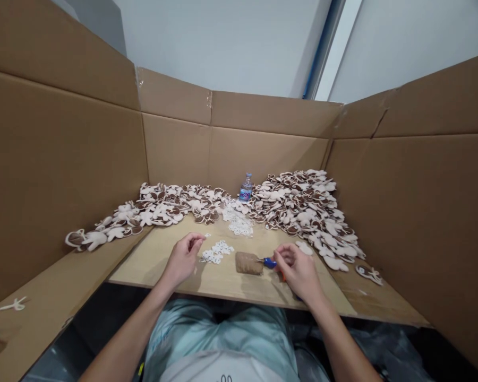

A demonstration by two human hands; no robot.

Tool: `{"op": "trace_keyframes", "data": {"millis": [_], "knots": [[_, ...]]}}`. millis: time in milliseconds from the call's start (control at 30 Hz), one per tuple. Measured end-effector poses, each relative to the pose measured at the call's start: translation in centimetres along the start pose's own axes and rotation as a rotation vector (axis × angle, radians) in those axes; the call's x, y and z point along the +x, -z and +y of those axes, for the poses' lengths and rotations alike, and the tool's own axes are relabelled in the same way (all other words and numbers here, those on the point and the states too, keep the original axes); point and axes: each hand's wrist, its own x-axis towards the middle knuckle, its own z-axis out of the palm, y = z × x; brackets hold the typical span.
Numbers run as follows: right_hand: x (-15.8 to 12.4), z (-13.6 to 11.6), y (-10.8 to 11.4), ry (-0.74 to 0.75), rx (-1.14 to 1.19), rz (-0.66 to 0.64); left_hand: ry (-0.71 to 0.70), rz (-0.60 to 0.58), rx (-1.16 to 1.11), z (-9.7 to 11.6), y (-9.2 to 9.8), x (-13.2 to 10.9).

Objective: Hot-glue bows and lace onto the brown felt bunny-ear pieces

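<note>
My left hand point(185, 256) is closed in a pinch above the left part of the board, with a small white plastic piece point(207, 235) at its fingertips. Just right of it lies a small heap of similar white pieces point(217, 252). My right hand point(298, 266) has its fingers curled and pinched together; what is in them, if anything, is hidden. Beside and partly behind that hand is a tool with a blue front and metal tip point(270, 262), apparently a glue gun. Its tip points at a brown block or roll point(249, 263), and the hand covers its rear.
Cardboard walls point(271, 111) enclose the wooden board point(175, 278) on three sides. Piles of brown-and-white felt-like shapes point(306, 207) line the back and sides. A water bottle point(246, 188) stands at the back, behind a clear bag of white pieces point(239, 220).
</note>
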Motion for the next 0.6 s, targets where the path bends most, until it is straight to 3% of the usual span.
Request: {"op": "trace_keyframes", "data": {"millis": [300,467,600], "knots": [[-0.4,-0.1,-0.3,0.061,-0.045,0.007,0.009,-0.049,-0.030,0.2,-0.4,-0.4],[-1.5,-2.0,-0.3,0.351,-0.164,0.063,0.022,-0.106,-0.113,2.6,-1.4,-2.3],[-2.7,-4.0,-0.3,0.620,-0.198,0.135,-0.053,-0.155,-0.244,4.8,-2.2,-4.1]]}}
